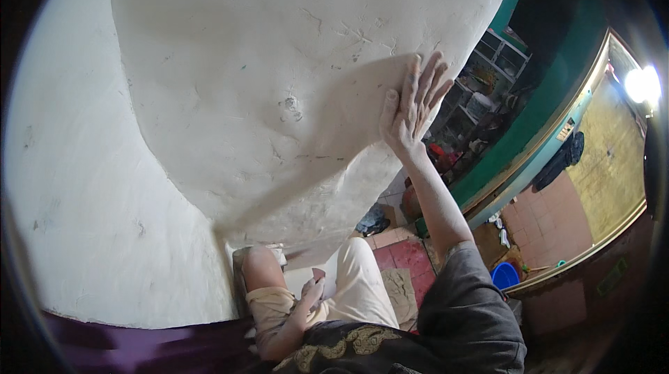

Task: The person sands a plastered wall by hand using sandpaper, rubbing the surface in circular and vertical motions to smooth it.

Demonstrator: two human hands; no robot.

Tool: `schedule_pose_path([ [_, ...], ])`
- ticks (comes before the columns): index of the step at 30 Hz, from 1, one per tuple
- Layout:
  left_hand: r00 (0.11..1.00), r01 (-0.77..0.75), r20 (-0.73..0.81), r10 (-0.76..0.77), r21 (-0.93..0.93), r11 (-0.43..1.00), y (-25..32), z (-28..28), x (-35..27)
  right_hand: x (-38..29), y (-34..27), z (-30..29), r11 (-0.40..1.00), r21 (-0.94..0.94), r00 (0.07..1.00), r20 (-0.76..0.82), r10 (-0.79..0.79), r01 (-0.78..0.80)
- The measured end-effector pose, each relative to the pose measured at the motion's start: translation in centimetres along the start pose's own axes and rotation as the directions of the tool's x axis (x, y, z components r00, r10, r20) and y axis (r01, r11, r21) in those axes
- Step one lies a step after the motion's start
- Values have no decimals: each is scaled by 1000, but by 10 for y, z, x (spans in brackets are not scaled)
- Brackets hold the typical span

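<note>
A white plastered wall [251, 76], marked with scratches and small pits, rises before me. My right hand [415, 105], coated in pale dust, lies with fingers apart against the wall near its right edge and holds nothing. Low down between my knees, my left hand [312, 293], also dusty, grips a small reddish-brown piece of sandpaper [318, 273]. A rough patch [290, 108] shows in the plaster to the left of my right hand.
Beyond the wall's right edge stand a cluttered shelf [502, 57] and a green wall [538, 107]. A flattened brown sack [400, 290] lies on red floor tiles [407, 256]. A blue bucket [505, 275] is at the lower right, and a bright lamp [643, 85] shines at the far right.
</note>
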State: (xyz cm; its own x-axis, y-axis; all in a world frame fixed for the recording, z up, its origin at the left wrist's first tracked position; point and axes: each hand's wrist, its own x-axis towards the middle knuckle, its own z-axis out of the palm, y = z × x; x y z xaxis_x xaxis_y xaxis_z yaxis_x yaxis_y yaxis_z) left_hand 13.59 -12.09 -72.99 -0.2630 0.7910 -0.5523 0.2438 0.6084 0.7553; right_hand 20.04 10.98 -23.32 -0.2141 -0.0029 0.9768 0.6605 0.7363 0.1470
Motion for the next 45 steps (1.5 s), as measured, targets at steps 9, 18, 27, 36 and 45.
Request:
schedule_pose_path([
  [9,999,42,-8,-43,-85,996,-9,1,4,171,-57,-29,997,-74,960,-274,-50,31],
  [18,997,10,-82,-4,73,997,-8,6,5,38,-19,-6,995,-82,997,-48,57,-61],
  [27,993,-8,-121,13,42,999,-24,13,16,199,-47,-21,990,-140,891,-444,-91,31],
  [36,988,-43,-148,52,65,997,-32,20,21,33,-22,5,995,-26,987,-132,92,-96],
  [45,996,19,-84,-15,44,999,0,-1,-12,188,-55,-20,992,-116,921,-390,-5,-44],
])
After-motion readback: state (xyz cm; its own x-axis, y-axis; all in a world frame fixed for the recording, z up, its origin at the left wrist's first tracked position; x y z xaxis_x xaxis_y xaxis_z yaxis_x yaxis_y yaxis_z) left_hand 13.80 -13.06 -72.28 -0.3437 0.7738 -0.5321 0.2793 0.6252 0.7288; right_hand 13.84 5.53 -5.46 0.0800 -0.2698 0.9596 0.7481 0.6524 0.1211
